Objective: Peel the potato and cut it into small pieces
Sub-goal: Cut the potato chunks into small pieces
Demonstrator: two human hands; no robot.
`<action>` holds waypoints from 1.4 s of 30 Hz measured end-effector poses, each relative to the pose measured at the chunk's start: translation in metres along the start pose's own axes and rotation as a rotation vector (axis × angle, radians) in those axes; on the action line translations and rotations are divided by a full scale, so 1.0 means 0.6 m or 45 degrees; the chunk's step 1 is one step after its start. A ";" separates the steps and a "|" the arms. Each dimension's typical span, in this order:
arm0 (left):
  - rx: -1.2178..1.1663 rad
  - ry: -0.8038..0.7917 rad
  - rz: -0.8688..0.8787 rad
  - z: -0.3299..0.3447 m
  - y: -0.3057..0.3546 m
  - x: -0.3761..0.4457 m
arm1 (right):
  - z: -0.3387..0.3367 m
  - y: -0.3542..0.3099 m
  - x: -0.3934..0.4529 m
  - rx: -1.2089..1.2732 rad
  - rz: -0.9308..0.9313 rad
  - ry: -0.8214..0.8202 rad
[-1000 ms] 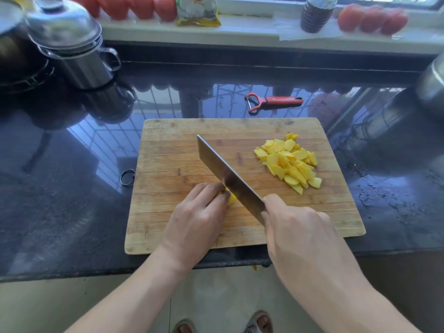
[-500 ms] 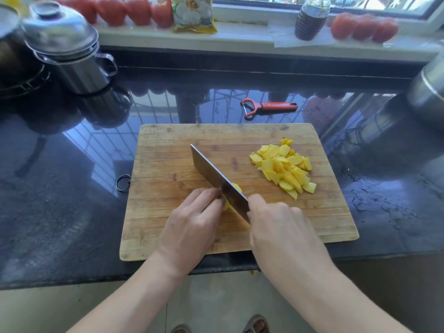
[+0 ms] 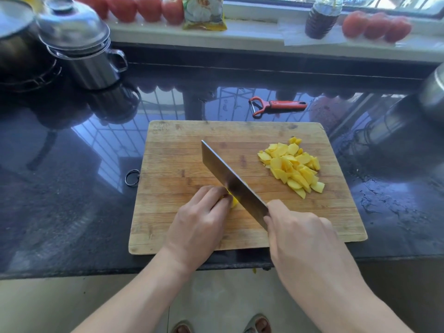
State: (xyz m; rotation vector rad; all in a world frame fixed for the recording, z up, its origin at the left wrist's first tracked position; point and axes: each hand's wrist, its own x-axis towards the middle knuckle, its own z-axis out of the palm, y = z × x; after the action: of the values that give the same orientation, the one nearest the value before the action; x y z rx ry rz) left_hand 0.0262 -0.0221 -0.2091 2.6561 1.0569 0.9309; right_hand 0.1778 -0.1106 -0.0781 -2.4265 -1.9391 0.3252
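A wooden cutting board [image 3: 182, 150] lies on the dark counter. My left hand [image 3: 199, 222] curls over a small yellow potato remnant [image 3: 234, 201], which is mostly hidden under the fingers. My right hand [image 3: 300, 236] grips the handle of a cleaver [image 3: 230, 181], whose blade slants across the board and rests against the left fingers at the potato. A pile of yellow cut potato pieces [image 3: 292, 167] sits on the right part of the board.
A red peeler [image 3: 278, 106] lies behind the board. A lidded steel pot [image 3: 81, 49] stands at the back left, another steel vessel [image 3: 432, 97] at the right edge. Tomatoes [image 3: 376, 26], a packet and a dark bottle [image 3: 322, 18] line the windowsill.
The cleaver keeps chopping beside my left fingers. A cut slice that showed to the right of the blade half a second ago is now hidden. The view has shifted slightly.
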 end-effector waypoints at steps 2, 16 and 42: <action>-0.003 -0.002 -0.005 0.000 0.000 0.000 | -0.001 -0.001 -0.001 -0.039 0.014 -0.040; -0.032 0.001 -0.013 -0.004 0.002 0.003 | 0.016 -0.022 0.047 0.067 -0.015 -0.082; -0.007 -0.010 -0.021 -0.002 0.002 -0.001 | -0.009 -0.027 0.020 0.067 -0.030 -0.080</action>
State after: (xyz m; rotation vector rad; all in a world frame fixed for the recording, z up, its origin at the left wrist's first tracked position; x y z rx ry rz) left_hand 0.0258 -0.0235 -0.2084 2.6403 1.0717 0.9178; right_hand 0.1657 -0.0947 -0.0724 -2.3878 -1.9556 0.4512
